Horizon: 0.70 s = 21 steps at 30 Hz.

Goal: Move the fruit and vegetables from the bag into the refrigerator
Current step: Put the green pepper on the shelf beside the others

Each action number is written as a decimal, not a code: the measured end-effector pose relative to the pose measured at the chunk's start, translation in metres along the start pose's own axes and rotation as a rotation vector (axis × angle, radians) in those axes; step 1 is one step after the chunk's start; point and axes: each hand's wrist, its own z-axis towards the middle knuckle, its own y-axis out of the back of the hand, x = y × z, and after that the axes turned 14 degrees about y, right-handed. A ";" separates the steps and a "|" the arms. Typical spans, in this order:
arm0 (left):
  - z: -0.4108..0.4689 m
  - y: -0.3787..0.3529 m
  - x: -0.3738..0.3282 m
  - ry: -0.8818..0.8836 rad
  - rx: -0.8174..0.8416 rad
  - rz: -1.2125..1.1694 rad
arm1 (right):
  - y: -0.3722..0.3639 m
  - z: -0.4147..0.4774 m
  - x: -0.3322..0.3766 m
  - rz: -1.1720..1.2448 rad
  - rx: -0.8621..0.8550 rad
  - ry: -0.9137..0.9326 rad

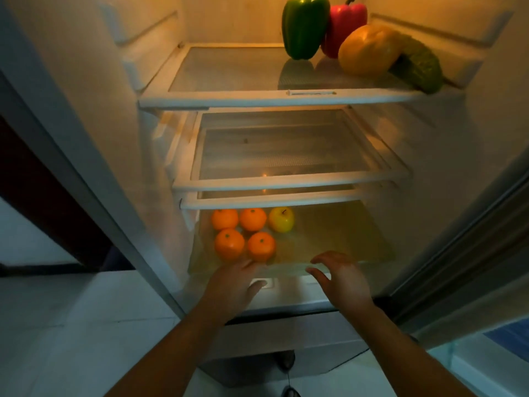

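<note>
The refrigerator stands open in front of me. On its top shelf [217, 96] sit a green pepper [303, 25], a red pepper [347, 22], a yellow-orange fruit [367, 51] and a bumpy green cucumber [420, 67]. Down in the clear bottom drawer [343, 263] lie several oranges [229, 243] and a yellow apple [281, 219]. My left hand [234, 285] reaches to the drawer's front rim by the nearest orange, fingers straight. To its right, my right hand [340, 277] hovers at the rim with fingers loosely spread. Neither hand holds anything. No bag is in view.
Two bare glass shelves [286, 183] lie between the top shelf and the drawer. The refrigerator door [463, 267] stands open at the right. A pale tiled floor [71, 325] spreads at the lower left. The drawer's right half holds nothing.
</note>
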 end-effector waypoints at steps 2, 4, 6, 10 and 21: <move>-0.016 -0.003 0.009 -0.051 -0.042 0.123 | -0.008 -0.014 0.000 -0.081 -0.076 0.073; -0.029 -0.005 0.014 -0.064 -0.084 0.181 | -0.018 -0.029 0.001 -0.165 -0.076 0.130; -0.035 -0.009 0.015 -0.056 -0.073 0.196 | -0.027 -0.041 0.001 -0.201 -0.025 0.132; -0.037 -0.017 0.014 0.013 -0.031 0.230 | -0.038 -0.046 -0.002 -0.156 0.011 0.129; -0.024 -0.028 0.012 0.050 -0.033 0.374 | -0.049 -0.030 -0.013 -0.146 0.073 0.135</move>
